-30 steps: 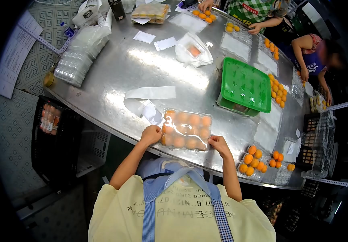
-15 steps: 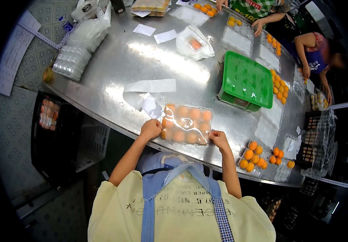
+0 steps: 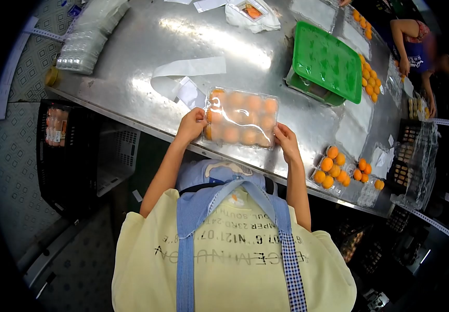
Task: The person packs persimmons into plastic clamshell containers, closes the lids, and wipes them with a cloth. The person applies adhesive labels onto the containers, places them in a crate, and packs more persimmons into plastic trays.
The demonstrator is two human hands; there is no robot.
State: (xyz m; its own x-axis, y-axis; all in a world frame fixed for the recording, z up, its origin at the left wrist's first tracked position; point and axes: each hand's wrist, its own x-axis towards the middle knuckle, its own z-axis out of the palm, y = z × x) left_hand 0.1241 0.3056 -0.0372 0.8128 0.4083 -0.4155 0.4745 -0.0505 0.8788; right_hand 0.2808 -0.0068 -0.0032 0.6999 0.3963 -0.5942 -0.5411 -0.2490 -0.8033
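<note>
Head view: the steel table (image 3: 141, 47) is shown higher than a second ago, its far end cut off. The green-lidded box (image 3: 326, 62) is likewise seen higher, at upper right. Above the frame's centre, also higher, a clear pack (image 3: 241, 118) of orange rounds is pinched narrowly, left edge by the left hand (image 3: 192, 125), right edge by the right hand (image 3: 287, 140).

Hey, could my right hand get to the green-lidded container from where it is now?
Probably yes: only bare metal table shows between your right hand and the green-lidded container, though that hand would likely have to release the fruit pack first.
</note>
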